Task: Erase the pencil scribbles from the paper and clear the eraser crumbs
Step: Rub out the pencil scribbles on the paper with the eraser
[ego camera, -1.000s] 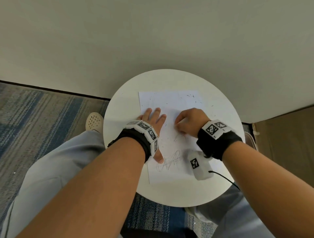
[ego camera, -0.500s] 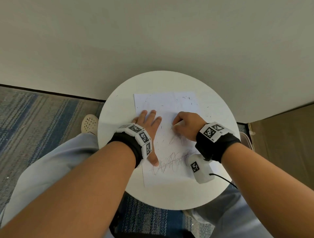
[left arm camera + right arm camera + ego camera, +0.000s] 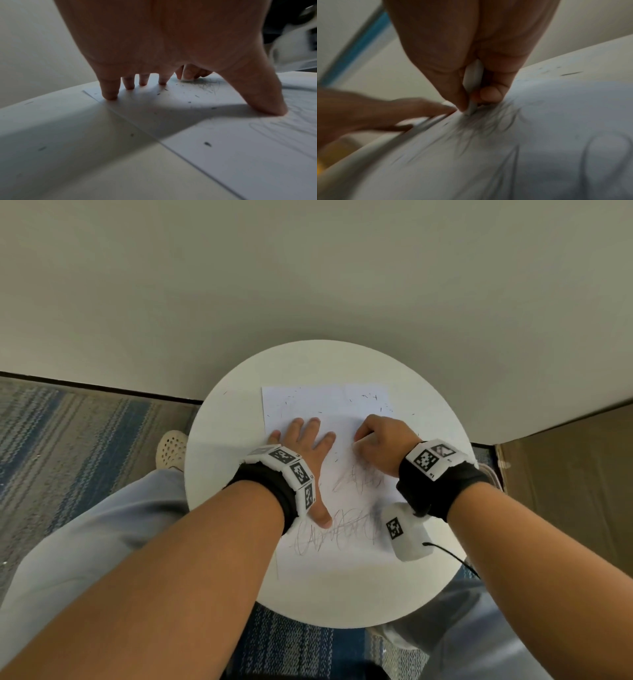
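A white sheet of paper (image 3: 325, 405) lies on a round white table (image 3: 219, 446). Pencil scribbles (image 3: 337, 530) cover its near half, with a smudged patch (image 3: 363, 479) higher up. My left hand (image 3: 305, 440) lies flat with spread fingers (image 3: 109, 93) and thumb pressing the paper's left side. My right hand (image 3: 380, 440) pinches a small white eraser (image 3: 473, 79), its tip down on the smudged patch (image 3: 481, 121). Dark eraser crumbs (image 3: 370, 398) are scattered over the paper's far half and on the table.
The table stands against a plain wall (image 3: 308, 268). Striped carpet (image 3: 68, 433) lies to the left, a brown cardboard box (image 3: 565, 474) to the right. My knees and one pale shoe (image 3: 169, 450) are under the table's near and left edges.
My right hand with the eraser has shifted slightly across the smudged patch, and more of that scribble is uncovered. The left hand stays pressed on the paper.
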A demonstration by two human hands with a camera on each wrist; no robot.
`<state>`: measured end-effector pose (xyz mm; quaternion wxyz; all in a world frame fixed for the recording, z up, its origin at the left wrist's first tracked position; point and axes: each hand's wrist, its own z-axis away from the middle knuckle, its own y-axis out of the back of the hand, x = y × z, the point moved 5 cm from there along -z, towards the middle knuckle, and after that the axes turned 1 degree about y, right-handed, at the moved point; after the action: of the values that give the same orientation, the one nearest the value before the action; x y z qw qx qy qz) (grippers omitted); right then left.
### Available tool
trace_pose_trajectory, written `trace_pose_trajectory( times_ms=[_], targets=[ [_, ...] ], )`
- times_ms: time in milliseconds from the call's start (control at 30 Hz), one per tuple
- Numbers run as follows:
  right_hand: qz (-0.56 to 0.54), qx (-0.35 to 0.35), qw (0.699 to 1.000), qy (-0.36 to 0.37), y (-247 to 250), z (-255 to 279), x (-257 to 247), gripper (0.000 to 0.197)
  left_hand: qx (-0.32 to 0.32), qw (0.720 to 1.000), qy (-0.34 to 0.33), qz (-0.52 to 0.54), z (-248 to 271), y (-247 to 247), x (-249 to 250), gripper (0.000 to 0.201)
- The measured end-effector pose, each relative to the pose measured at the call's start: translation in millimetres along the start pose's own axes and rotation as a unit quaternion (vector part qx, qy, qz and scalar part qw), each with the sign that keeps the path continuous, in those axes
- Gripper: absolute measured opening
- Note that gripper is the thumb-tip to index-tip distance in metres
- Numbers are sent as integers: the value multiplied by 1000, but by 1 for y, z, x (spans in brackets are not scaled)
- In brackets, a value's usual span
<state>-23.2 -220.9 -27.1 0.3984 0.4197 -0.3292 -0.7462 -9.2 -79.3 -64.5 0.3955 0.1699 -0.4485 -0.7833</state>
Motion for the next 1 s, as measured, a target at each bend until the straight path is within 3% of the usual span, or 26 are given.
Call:
trace_pose_trajectory(
  times_ms=[100,233,367,500,633,733,867,1000],
  targets=[
    [40,-64,994,83,-20,4,-16,13,9,1000,0,1,-1,1,1,143],
    [39,-23,999,30,1,-7,-6,16,1,1000,3,-3,-3,0,1,144],
    [74,-85,987,114,-21,6,-19,11,7,1000,0,6,-4,1,2,143],
    [36,-19,998,47,-3,-4,-4,9,-1,1000,3,-5,-2,2,3,143],
    [82,-97,983,134,-25,9,-20,9,12,1000,1,7,-3,3,2,143],
    [41,-48,995,77,-9,2,-6,10,3,1000,4,4,-3,2,2,144],
    [67,-101,983,141,-28,14,-16,7,5,1000,2,10,-2,3,2,143],
    [31,-42,994,95,-12,5,-7,8,-1,1000,8,3,-2,2,3,143]
  ],
)
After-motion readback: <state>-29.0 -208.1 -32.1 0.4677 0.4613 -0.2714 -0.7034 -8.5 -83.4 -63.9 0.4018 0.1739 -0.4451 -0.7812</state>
